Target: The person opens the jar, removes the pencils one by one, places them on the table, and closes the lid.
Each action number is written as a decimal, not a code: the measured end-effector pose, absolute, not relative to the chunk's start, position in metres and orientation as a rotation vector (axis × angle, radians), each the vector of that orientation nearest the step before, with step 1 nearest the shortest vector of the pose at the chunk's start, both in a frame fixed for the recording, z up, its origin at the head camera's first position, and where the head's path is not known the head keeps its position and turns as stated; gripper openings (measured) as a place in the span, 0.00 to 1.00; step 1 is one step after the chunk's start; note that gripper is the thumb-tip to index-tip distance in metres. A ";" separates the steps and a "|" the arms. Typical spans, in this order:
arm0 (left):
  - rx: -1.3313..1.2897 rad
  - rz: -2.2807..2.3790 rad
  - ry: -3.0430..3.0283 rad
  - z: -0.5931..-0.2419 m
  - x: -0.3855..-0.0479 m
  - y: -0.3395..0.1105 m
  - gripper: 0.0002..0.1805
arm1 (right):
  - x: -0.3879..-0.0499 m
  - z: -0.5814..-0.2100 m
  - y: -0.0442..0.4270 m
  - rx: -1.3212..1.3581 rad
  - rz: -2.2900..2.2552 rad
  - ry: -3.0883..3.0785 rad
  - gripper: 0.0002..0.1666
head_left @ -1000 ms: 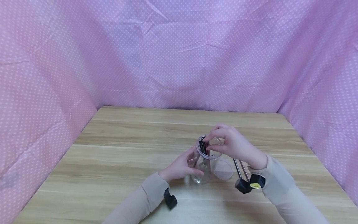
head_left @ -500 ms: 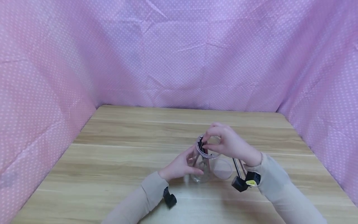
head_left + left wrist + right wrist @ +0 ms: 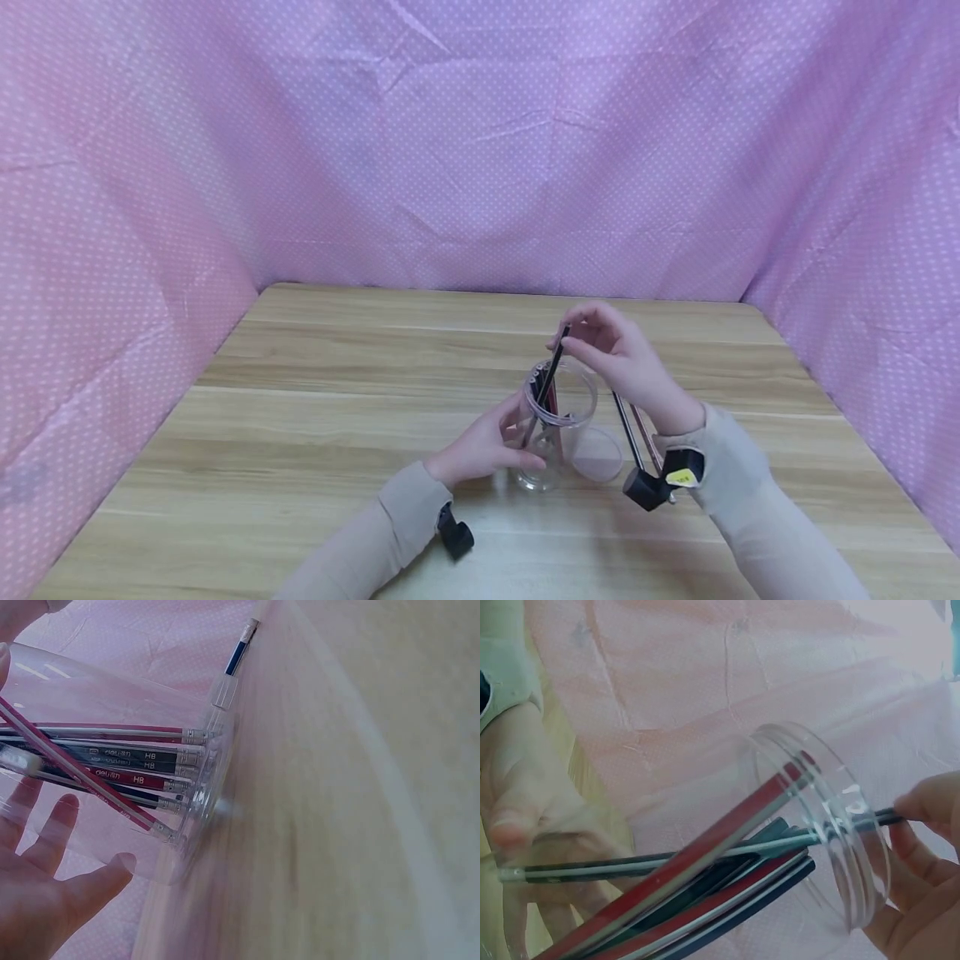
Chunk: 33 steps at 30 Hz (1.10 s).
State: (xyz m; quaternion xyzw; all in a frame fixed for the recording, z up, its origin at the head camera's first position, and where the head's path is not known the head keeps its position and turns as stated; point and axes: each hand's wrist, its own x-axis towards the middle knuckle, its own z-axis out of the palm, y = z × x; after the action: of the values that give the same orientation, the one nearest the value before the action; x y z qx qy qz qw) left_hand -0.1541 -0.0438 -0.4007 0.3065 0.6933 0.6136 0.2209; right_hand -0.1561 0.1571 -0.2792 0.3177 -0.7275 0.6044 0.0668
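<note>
pinching a dark pencil (image 3: 557,360), right fingers (image 3: 585,352) nearly meet; left fingers (image 3: 523,459) curve round a jar (image 3: 139,694).

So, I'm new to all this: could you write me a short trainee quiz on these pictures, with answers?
1. True or false: the round lid covers the mouth of the clear jar.
2. The right hand pinches: a) the lid, b) a dark pencil, c) the jar's base.
3. Fill in: in the left wrist view, pencils inside the jar are marked ____.

Key: 1 false, it lies on the table; 2 b; 3 HB.
</note>
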 end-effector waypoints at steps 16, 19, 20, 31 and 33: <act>0.865 1.703 1.882 -0.400 -0.158 -0.048 0.52 | -0.175 -0.276 0.152 0.553 2.068 -2.182 0.15; 0.858 1.702 1.877 -0.399 -0.159 -0.048 0.53 | -0.177 -0.278 0.152 0.601 2.080 -2.178 0.14; 0.855 1.698 1.879 -0.399 -0.159 -0.049 0.53 | -0.178 -0.278 0.152 0.620 2.090 -2.171 0.15; 0.859 1.691 1.886 -0.400 -0.161 -0.048 0.52 | -0.187 -0.275 0.154 0.643 2.236 -2.034 0.08; 0.863 1.695 1.879 -0.400 -0.161 -0.048 0.52 | -0.189 -0.273 0.155 0.595 2.244 -2.041 0.08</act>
State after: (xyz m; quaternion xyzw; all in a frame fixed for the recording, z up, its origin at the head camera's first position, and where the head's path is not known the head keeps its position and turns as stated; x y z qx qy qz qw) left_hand -0.1606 -0.0480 -0.4005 0.3140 0.6837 0.6166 0.2317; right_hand -0.1894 0.1547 -0.2735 0.1923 -0.6600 0.7258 0.0253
